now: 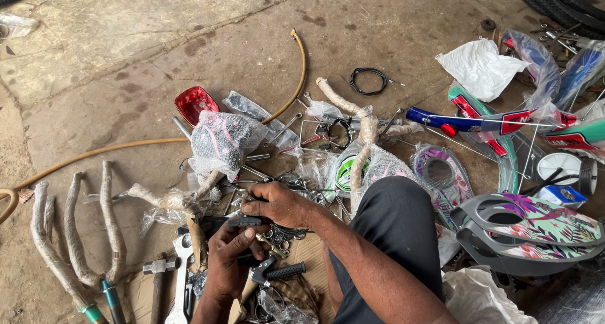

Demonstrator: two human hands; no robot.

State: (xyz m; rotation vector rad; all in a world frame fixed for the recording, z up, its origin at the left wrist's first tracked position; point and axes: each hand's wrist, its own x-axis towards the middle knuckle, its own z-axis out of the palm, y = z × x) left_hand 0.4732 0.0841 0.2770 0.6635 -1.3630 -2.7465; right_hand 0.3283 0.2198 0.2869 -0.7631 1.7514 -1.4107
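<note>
Black rubber brake lever (246,221) sits gripped in the right hand (277,204), low centre above the cardboard; the left hand (227,258) closes on its underside. A second lever (277,272) lies loose beside them. Wrapped handlebars (359,119) and chain guards (535,226) remain unassembled, so work appears early

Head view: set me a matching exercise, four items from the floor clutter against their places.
Items:
1. red oval reflector
2. coiled black cable
3. crumpled white plastic bag
4. steel-headed hammer

Places:
A. bare concrete, above the wrapped handlebar
B. bottom edge, left of the left hand
C. upper right, by the blue frame parts
D. above the wrapped patterned saddle

Pairs: 1-D, 2-A, 3-C, 4-B
</note>
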